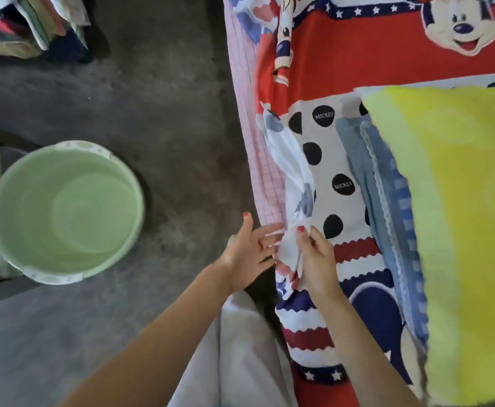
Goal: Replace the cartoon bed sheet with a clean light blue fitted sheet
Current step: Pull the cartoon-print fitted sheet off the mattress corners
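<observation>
A pile of cloth [32, 22] is cut off at the top left. A round green tub [64, 212] is seen on the grey floor. The left hand [247, 254] is spread flat, fingers loose. The cartoon bed sheet [322, 160], marked "MICKEY", is pinched at its bunched edge by the right hand [316, 259]. A yellow pillow [457, 215] is cut off.

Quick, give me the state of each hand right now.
Left hand: open, fingers spread straight, fingertips touching the bunched edge of the cartoon bed sheet.
Right hand: closed, gripping the bunched sheet edge.
</observation>
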